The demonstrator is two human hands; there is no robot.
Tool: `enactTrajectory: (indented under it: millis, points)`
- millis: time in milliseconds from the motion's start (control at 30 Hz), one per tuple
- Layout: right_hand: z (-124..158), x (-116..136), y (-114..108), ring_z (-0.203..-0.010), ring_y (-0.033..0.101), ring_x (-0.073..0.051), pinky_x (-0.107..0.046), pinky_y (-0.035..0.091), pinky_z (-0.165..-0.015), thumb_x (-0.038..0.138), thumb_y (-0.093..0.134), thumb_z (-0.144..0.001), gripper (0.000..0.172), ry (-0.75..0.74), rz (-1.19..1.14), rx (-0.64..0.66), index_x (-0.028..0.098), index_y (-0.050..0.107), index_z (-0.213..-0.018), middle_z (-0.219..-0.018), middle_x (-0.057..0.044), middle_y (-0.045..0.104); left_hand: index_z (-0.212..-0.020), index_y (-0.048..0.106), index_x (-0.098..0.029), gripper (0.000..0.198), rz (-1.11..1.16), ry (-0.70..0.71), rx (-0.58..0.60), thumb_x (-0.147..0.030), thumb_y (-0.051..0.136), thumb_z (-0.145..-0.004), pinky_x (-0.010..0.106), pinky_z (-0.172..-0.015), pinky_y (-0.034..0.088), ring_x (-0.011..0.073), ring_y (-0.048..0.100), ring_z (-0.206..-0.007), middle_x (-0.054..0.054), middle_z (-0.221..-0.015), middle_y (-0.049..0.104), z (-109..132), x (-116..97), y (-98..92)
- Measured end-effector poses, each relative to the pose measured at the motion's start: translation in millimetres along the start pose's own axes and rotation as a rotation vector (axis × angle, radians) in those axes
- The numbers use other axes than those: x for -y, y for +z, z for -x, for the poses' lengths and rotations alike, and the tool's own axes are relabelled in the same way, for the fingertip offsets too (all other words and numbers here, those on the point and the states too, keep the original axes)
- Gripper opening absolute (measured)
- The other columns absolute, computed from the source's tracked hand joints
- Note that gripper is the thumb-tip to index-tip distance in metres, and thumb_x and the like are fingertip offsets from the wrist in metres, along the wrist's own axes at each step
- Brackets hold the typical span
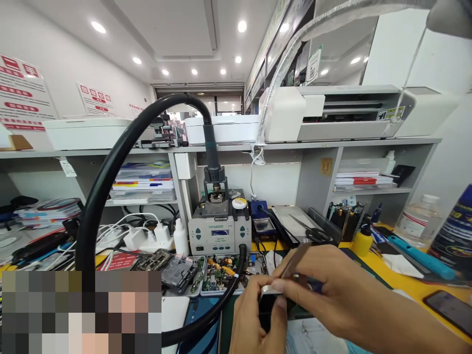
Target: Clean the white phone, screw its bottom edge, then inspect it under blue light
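Observation:
My left hand is closed around a small dark slab with a pale silvery edge, which looks like a phone. The thumb lies across its dark face, and my fingers hide much of it. In my right hand there is a thin flat metal tool, slanting up to the right. Its lower end meets the slab's top edge, where the fingertips of both hands come together. A second dark, slim item shows between my right fingers, too covered to name. Below the hands lies a pale printed cloth or sheet.
A hot-air station stands ahead, its thick black hose arching across the left. Trays of circuit boards sit before it. Scissors, a yellow bottle, a clear bottle and a phone are to the right.

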State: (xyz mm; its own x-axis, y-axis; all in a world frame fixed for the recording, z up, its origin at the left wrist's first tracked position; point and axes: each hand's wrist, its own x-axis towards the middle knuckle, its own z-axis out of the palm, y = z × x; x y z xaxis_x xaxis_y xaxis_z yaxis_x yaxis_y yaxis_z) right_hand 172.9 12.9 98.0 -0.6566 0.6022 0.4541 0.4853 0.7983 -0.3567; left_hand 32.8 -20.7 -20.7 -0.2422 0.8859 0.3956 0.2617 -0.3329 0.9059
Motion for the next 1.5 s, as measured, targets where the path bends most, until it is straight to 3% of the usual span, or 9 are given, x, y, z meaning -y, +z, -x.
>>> enactTrajectory:
  millis: [67, 267, 400, 567, 733, 967, 1267, 1367, 1500]
  points:
    - [-2.3, 0.0, -1.6, -0.076, 0.069, -0.016, -0.025, 0.05, -0.066, 0.037, 0.056, -0.099, 0.022, 0.096, -0.049, 0.003, 0.027, 0.073, -0.09, -0.086, 0.002, 0.076, -0.095, 0.066, -0.023, 0.033, 0.0, -0.04, -0.023, -0.053, 0.053, -0.09, 0.031, -0.078, 0.052, 0.0235, 0.066, -0.088, 0.006, -0.087, 0.071, -0.1, -5.8, -0.8]
    - [-4.0, 3.1, -6.7, -0.083, 0.069, -0.017, -0.024, 0.049, -0.061, 0.042, 0.052, -0.1, 0.024, 0.215, -0.13, 0.022, 0.028, 0.071, -0.092, -0.091, 0.004, 0.076, -0.102, 0.068, -0.024, 0.038, -0.027, -0.132, -0.004, -0.057, 0.052, -0.09, 0.024, -0.048, 0.041, 0.0218, 0.065, -0.08, 0.008, -0.09, 0.071, 3.8, -11.0, -3.5]
    - [-4.7, 1.9, -3.9, -0.081, 0.068, -0.017, -0.026, 0.05, -0.066, 0.043, 0.053, -0.099, 0.028, 0.213, -0.126, 0.056, 0.026, 0.07, -0.085, -0.087, 0.002, 0.075, -0.101, 0.07, -0.025, 0.035, 0.014, -0.107, -0.015, -0.055, 0.056, -0.089, 0.026, -0.059, 0.049, 0.0216, 0.065, -0.08, 0.007, -0.088, 0.072, 3.0, -9.5, -4.3]
    - [-5.2, 0.7, -1.0, -0.075, 0.067, -0.018, -0.027, 0.049, -0.064, 0.042, 0.053, -0.099, 0.031, 0.199, -0.092, 0.063, 0.023, 0.071, -0.082, -0.082, -0.001, 0.075, -0.103, 0.07, -0.024, 0.036, -0.022, -0.116, -0.026, -0.053, 0.056, -0.089, 0.027, -0.061, 0.05, 0.0222, 0.066, -0.081, 0.008, -0.093, 0.073, 3.0, -9.8, -3.8]
    - [-5.2, -0.8, 3.1, -0.07, 0.065, -0.017, -0.028, 0.048, -0.065, 0.038, 0.055, -0.098, 0.028, 0.14, -0.04, 0.108, 0.022, 0.073, -0.083, -0.077, -0.002, 0.073, -0.104, 0.068, -0.023, 0.037, 0.005, -0.108, -0.014, -0.053, 0.052, -0.091, 0.03, -0.075, 0.053, 0.0203, 0.064, -0.078, 0.009, -0.097, 0.072, 4.1, -10.5, -1.5]
    - [-6.3, 0.6, -0.2, -0.073, 0.066, -0.017, -0.027, 0.049, -0.065, 0.037, 0.057, -0.098, 0.026, 0.139, -0.066, 0.074, 0.023, 0.075, -0.086, -0.081, -0.001, 0.074, -0.106, 0.07, -0.024, 0.036, -0.036, -0.178, -0.026, -0.053, 0.056, -0.09, 0.023, -0.051, 0.045, 0.0193, 0.065, -0.075, 0.008, -0.098, 0.073, 5.6, -12.1, -2.1]
    - [-5.6, 2.5, -2.4, -0.074, 0.067, -0.018, -0.026, 0.05, -0.062, 0.038, 0.056, -0.098, 0.026, 0.208, -0.135, 0.056, 0.023, 0.076, -0.088, -0.081, -0.001, 0.075, -0.099, 0.072, -0.025, 0.032, 0.008, -0.119, -0.007, -0.052, 0.058, -0.088, 0.029, -0.077, 0.054, 0.0222, 0.066, -0.083, 0.007, -0.087, 0.073, 0.4, -10.5, -6.0]
    - [-6.5, 2.6, -2.9, -0.073, 0.067, -0.018, -0.026, 0.05, -0.061, 0.039, 0.056, -0.098, 0.029, 0.213, -0.138, 0.046, 0.022, 0.074, -0.084, -0.078, -0.001, 0.074, -0.098, 0.071, -0.025, 0.033, 0.011, -0.115, 0.009, -0.054, 0.057, -0.088, 0.029, -0.076, 0.053, 0.0224, 0.066, -0.084, 0.006, -0.085, 0.072, 0.7, -10.4, -6.0]
    - [-6.7, 3.1, -2.6, -0.072, 0.066, -0.018, -0.025, 0.049, -0.061, 0.039, 0.054, -0.099, 0.03, 0.2, -0.119, 0.054, 0.022, 0.073, -0.084, -0.079, -0.001, 0.073, -0.105, 0.07, -0.024, 0.039, -0.021, -0.175, 0.034, -0.056, 0.053, -0.09, 0.026, -0.061, 0.048, 0.0221, 0.065, -0.082, 0.008, -0.091, 0.072, 3.2, -12.4, -5.1]
